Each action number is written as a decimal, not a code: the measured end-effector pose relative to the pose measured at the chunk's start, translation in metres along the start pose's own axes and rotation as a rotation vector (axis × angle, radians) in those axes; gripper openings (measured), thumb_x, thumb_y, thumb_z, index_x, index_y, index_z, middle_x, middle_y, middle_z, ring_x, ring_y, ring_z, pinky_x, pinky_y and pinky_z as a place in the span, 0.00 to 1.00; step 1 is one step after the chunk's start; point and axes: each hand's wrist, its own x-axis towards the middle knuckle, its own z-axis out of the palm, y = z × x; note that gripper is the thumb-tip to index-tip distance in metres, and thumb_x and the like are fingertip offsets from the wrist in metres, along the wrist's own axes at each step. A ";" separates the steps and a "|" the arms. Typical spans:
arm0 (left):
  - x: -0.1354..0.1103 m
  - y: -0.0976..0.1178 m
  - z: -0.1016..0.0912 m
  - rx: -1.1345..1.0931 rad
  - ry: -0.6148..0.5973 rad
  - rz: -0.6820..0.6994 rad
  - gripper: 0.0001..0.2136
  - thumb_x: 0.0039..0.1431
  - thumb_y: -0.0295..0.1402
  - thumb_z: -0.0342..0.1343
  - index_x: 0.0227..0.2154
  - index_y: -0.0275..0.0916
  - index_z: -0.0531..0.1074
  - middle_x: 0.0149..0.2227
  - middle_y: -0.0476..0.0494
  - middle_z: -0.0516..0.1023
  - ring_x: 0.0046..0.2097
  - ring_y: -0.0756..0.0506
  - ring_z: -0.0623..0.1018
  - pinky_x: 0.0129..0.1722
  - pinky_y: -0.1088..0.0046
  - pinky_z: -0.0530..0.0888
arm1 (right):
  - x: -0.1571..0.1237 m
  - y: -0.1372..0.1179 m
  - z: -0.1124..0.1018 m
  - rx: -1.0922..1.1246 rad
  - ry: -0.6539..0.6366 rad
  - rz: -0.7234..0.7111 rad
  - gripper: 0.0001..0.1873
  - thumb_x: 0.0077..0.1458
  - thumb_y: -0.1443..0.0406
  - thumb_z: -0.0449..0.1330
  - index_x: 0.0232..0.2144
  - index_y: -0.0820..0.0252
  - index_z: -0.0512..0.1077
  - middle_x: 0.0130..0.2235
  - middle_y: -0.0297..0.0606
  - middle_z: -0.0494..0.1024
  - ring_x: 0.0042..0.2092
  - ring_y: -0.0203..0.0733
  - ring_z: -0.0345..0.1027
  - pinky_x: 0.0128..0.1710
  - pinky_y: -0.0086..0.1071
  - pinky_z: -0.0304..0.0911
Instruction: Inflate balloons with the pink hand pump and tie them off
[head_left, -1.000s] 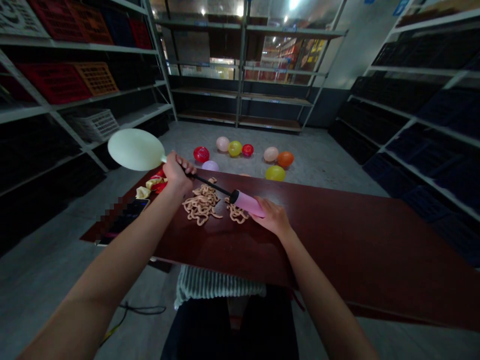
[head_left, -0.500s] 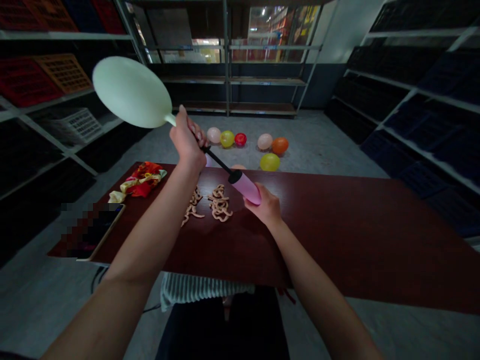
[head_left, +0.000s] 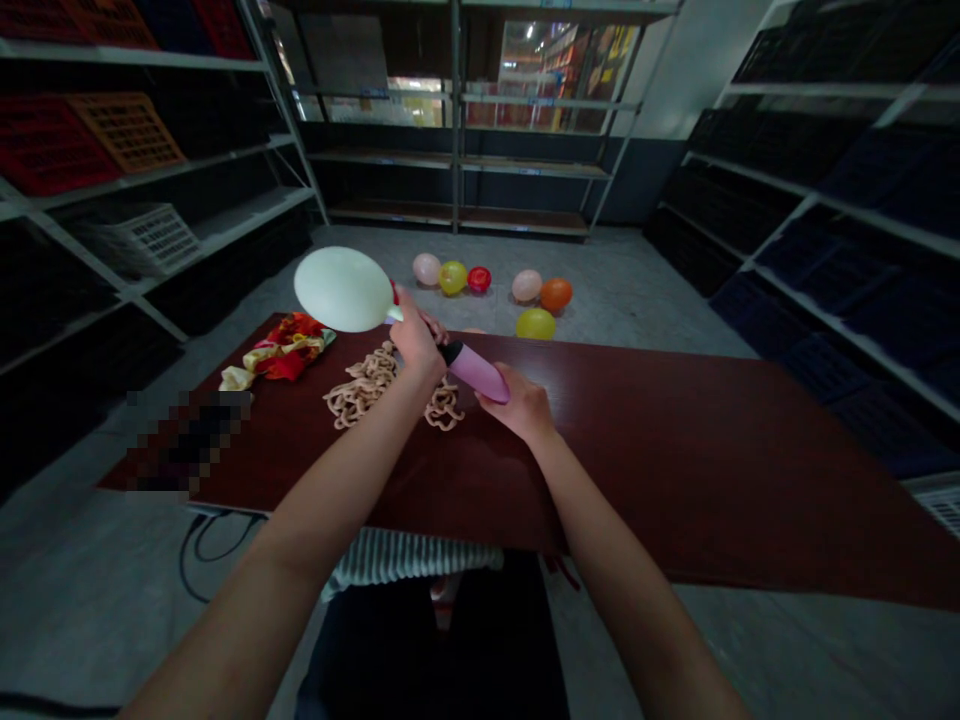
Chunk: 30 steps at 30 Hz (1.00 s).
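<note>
R hand (head_left: 519, 402) is wrapped round the near end of the pink pump (head_left: 478, 372), fingers curled, no gap showing. Pump's held tilted above the worktop (head_left: 660, 460); prob. light, stiff, smooth plastic, so maybe a bit slippery. Best hold: full wrap at that end. L hand (head_left: 418, 335) is closed too, round the pump's far end & the neck of the pale balloon (head_left: 343, 289); can't tell which fingers pinch what. Balloon sticks out left past L hand, over the worktop's far edge, nr the red-yellow heap (head_left: 281, 350). Should be v. light, soft, springy, easy to pop: take it by the neck only, snug, no nails on the skin.

Diff vs 0.5 s ago: black rod btwn the hands was in plain view, now abt gone from sight; hands much closer together. More of the tan coils (head_left: 358, 390) shows. Balloon sits lower in view. Floor balloons (head_left: 535, 323) beyond look abt the same.
</note>
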 end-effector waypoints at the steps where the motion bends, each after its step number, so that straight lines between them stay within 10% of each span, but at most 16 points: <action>1: 0.003 0.001 -0.003 -0.002 0.050 0.010 0.25 0.68 0.53 0.49 0.20 0.43 0.53 0.14 0.56 0.52 0.14 0.52 0.54 0.14 0.74 0.54 | 0.000 -0.002 0.000 -0.014 -0.015 -0.015 0.24 0.57 0.56 0.64 0.53 0.58 0.72 0.47 0.43 0.83 0.45 0.48 0.80 0.43 0.36 0.72; 11: 0.023 0.037 -0.030 -0.083 0.170 -0.024 0.21 0.69 0.37 0.48 0.19 0.41 0.53 0.13 0.56 0.53 0.13 0.53 0.54 0.13 0.76 0.54 | -0.003 -0.010 -0.002 -0.170 -0.096 -0.071 0.25 0.59 0.56 0.63 0.56 0.58 0.70 0.47 0.44 0.83 0.44 0.47 0.79 0.42 0.34 0.70; 18: 0.057 0.101 -0.048 -0.043 0.274 0.000 0.23 0.72 0.49 0.47 0.24 0.40 0.55 0.16 0.57 0.53 0.16 0.55 0.54 0.15 0.78 0.53 | -0.005 -0.008 0.004 -0.151 -0.094 -0.140 0.24 0.60 0.56 0.63 0.56 0.59 0.70 0.49 0.44 0.82 0.46 0.46 0.78 0.46 0.35 0.70; 30: 0.052 0.088 0.014 -0.040 -0.003 0.110 0.23 0.74 0.48 0.43 0.25 0.43 0.48 0.18 0.57 0.46 0.18 0.54 0.50 0.19 0.75 0.50 | -0.002 0.002 0.001 -0.046 0.053 0.023 0.24 0.55 0.56 0.65 0.53 0.59 0.71 0.45 0.45 0.83 0.42 0.49 0.80 0.42 0.39 0.73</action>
